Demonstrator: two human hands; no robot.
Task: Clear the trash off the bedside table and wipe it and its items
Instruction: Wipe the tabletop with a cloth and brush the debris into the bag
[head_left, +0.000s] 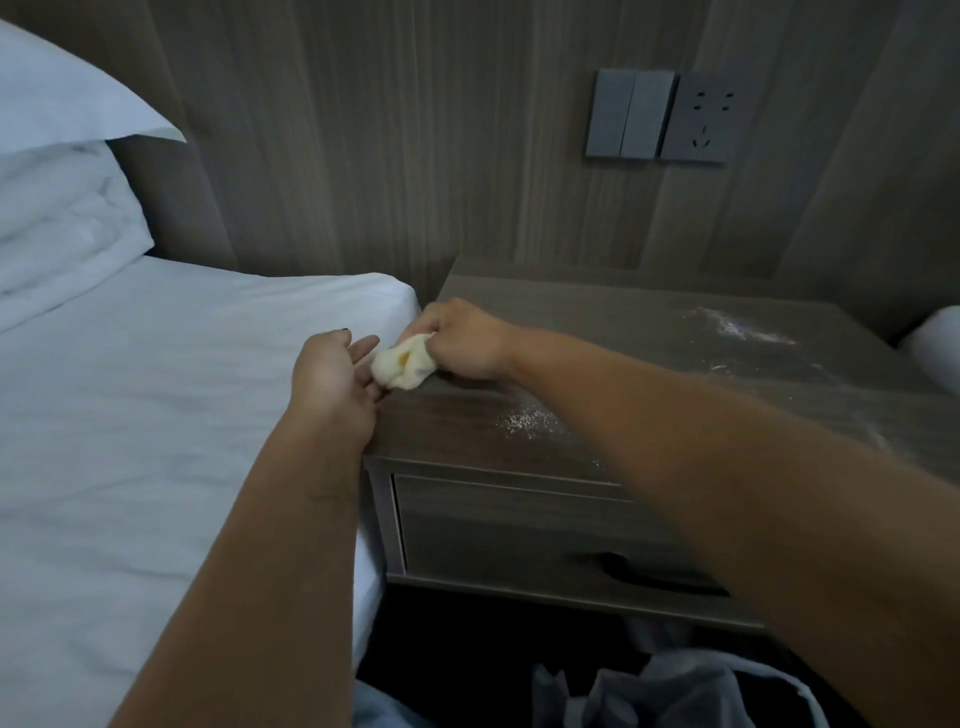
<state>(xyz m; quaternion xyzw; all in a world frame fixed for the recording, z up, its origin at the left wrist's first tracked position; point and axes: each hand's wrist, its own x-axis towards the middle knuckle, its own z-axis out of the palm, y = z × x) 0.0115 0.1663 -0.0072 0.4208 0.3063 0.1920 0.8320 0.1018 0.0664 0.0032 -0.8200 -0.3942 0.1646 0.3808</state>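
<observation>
Right grip (457, 340) clenched on soft, light cloth (402, 368) mid-frame at surface (649, 338) edge; left grip (335, 371) spread; bunch centrally

Bedroom: bed (156, 415), bedside table (675, 353).

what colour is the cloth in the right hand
Pale yellow, almost cream: the cloth bunched in the right hand, seen in the head view.
</observation>
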